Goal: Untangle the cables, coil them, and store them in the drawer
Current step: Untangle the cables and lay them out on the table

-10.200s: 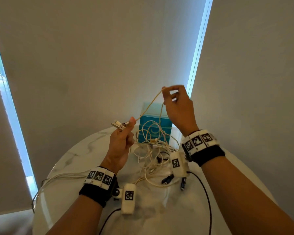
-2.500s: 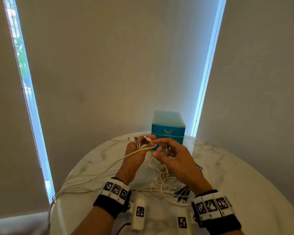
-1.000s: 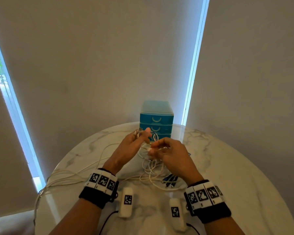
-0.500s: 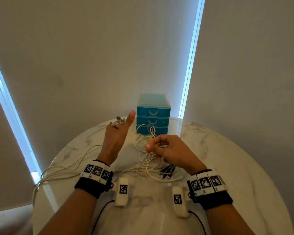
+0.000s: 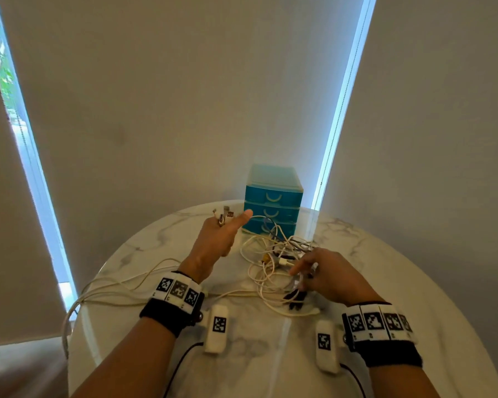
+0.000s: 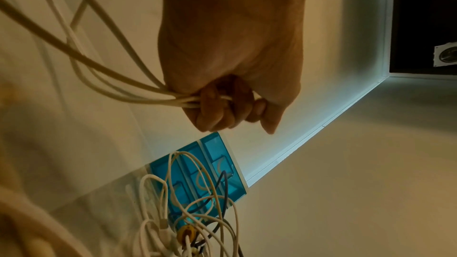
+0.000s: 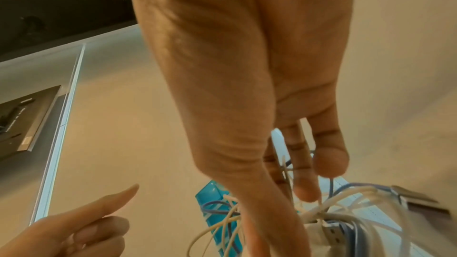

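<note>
Now lowered to the cables (image 5: 273, 262) at frame centre, the right hand (image 5: 325, 278) reaches in with fingers loosely spread, nothing gripped; freed plugs stay clamped in the left hand (image 5: 216, 239). Untangling continues; the drawers (image 5: 272, 206) remain closed.

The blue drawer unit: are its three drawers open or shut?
Shut. All three fronts of the blue drawer unit sit flush in the head view; cables lie outside on the table.
</note>
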A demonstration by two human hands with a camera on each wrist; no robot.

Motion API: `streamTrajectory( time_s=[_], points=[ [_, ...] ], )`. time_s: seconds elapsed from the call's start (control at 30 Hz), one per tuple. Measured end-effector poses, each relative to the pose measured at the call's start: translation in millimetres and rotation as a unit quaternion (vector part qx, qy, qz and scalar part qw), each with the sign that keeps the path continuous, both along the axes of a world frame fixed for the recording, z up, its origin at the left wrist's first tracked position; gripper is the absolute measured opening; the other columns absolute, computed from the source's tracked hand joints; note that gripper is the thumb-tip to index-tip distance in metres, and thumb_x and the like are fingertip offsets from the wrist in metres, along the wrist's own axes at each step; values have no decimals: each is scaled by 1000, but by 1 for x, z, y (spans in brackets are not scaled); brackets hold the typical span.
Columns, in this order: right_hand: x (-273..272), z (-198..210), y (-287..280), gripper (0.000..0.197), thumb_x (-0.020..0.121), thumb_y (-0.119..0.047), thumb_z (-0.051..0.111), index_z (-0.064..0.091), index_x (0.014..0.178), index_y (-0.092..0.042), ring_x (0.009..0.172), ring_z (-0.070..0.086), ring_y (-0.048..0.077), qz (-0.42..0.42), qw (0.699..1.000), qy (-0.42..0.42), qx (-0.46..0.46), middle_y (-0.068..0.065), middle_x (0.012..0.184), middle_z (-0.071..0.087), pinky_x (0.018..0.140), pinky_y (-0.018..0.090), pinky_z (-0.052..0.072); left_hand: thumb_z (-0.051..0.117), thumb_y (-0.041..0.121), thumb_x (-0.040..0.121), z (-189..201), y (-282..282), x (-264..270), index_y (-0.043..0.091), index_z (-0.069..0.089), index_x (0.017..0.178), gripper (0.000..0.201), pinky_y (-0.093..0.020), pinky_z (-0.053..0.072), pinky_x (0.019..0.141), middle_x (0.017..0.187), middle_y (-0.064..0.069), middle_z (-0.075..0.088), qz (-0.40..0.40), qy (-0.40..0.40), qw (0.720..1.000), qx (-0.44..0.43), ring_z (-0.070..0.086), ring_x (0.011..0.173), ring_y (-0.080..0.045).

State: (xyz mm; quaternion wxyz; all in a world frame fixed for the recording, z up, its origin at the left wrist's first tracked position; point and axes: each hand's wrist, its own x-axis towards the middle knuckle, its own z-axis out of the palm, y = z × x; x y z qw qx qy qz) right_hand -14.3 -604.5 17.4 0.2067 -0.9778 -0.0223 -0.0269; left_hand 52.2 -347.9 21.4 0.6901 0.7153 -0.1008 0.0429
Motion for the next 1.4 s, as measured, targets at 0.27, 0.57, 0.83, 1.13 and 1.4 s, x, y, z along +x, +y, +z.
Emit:
streamTrajectory(
  time_s=[0.27, 0.57, 0.83, 1.13, 1.4],
  points=[
    [2, -11, -2, 33, 80, -25, 84, 69, 102, -45, 106, 64, 14, -37, 998, 33, -42, -7, 125, 48, 99, 36, 58, 79, 69, 84, 0, 11, -4, 21, 68, 71, 51, -23, 41, 54, 63, 8, 58, -221, 50, 802, 553, 51, 55, -9],
    [3, -3, -1, 10, 95, -38, 79, 70, 90, -34, 85, 70, 11, -55, 962, -185, 196, -10, 91, 73, 83, 41, 60, 78, 68, 84, -12, 23, 19, 16, 66, 87, 53, -33, 45, 72, 88, -2, 68, -5, 25, 876, 481, 62, 83, -20],
    [1, 3, 29, 29, 102, -48, 67, 67, 91, -21, 63, 72, 14, -68, 890, -275, 357, 0, 74, 74, 60, 26, 58, 61, 65, 99, -1, -2, 2, 36, 84, 105, 37, -13, 46, 72, 86, 26, 78, -48, -101, 970, 217, 67, 77, 15],
    [-4, 10, 32, 12, 100, -42, 72, 74, 99, -31, 75, 66, 6, -13, 886, -307, 348, -18, 86, 72, 67, 16, 55, 76, 48, 96, -14, -6, 12, 36, 83, 93, 14, -25, 52, 81, 90, 23, 79, 7, -121, 969, 216, 69, 87, 11],
    [-1, 8, 25, 15, 94, -25, 79, 70, 104, -33, 73, 71, 13, -38, 910, -239, 337, 1, 80, 72, 66, 19, 55, 80, 43, 95, 7, -5, -1, 30, 85, 100, 15, -11, 47, 67, 76, 14, 78, 74, -198, 975, 62, 68, 69, 1]
  ],
)
